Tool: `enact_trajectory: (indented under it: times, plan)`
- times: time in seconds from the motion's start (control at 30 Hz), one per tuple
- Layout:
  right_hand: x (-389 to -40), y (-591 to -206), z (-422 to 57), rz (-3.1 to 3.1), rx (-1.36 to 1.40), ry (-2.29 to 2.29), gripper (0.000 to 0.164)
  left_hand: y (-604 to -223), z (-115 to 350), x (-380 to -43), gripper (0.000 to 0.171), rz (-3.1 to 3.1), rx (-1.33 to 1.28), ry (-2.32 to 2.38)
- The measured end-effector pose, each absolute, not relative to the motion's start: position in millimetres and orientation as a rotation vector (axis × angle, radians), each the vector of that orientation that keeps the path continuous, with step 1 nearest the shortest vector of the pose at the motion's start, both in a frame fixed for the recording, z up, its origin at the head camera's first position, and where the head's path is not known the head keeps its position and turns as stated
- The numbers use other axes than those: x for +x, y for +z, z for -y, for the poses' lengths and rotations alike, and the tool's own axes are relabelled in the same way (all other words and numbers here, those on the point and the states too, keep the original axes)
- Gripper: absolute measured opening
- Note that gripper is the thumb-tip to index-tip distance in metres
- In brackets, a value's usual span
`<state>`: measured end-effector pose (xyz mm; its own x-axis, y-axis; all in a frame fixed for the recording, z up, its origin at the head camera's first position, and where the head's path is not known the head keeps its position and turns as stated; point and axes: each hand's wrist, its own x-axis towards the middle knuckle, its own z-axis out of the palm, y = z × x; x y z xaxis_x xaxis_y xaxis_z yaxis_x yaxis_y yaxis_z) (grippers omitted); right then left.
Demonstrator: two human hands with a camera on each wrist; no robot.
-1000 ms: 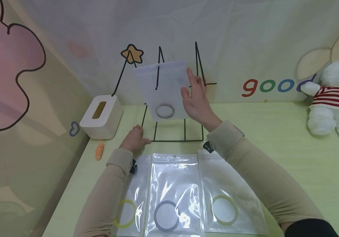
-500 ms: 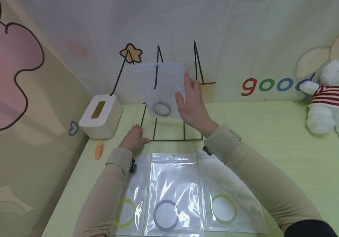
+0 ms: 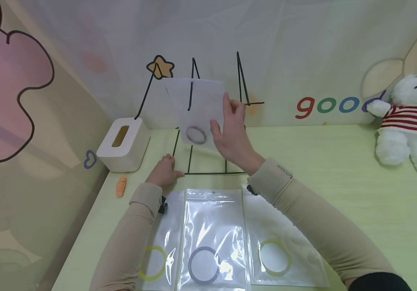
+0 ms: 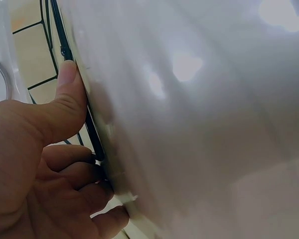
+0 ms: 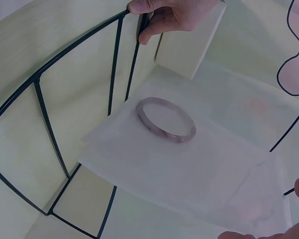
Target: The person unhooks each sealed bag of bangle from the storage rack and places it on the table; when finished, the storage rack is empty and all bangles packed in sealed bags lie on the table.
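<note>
A clear zip bag (image 3: 204,105) with a purplish-grey bangle (image 5: 165,119) inside hangs on the middle hook of the black wire rack (image 3: 213,173). My right hand (image 3: 234,135) is at the bag's right edge, its fingers mostly straight and the thumb in front of the bag. Down at the rack's front left corner, my left hand (image 3: 162,170) grips the base; its thumb lies along a bar in the left wrist view. Three more zip bags lie in front: a left one (image 3: 173,226) with a yellow bangle, a middle one (image 3: 212,218) with a grey bangle, a right one (image 3: 299,258) with a yellow-green bangle.
A white tissue box (image 3: 135,149) stands left of the rack, near a small orange object (image 3: 121,186). At the right sits a white teddy bear (image 3: 394,145) in a striped shirt. A printed cloth backdrop (image 3: 303,48) rises behind the table.
My right hand has moved left and slightly down, and the hanging bag has shifted and turned a little leftward with its bangle. My left hand stays on the rack's base.
</note>
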<state>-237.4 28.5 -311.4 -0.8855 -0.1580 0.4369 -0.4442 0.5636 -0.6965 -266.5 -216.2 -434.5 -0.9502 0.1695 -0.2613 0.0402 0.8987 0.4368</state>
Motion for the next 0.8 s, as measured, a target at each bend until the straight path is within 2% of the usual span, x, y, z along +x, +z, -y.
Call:
enact_trajectory:
  times: [0.4,0.8]
  plan:
    - [-231.9,-312.4,-24.4,2.465,0.496,1.145,0.072,-430.7,215.1,-262.3,0.081,-2.763,0.144,0.629]
    - [-228.5,-306.4,-20.6,2.416,0.508,1.167,0.060,-430.3,213.6,-263.5,0.080,-2.763,0.138,0.647]
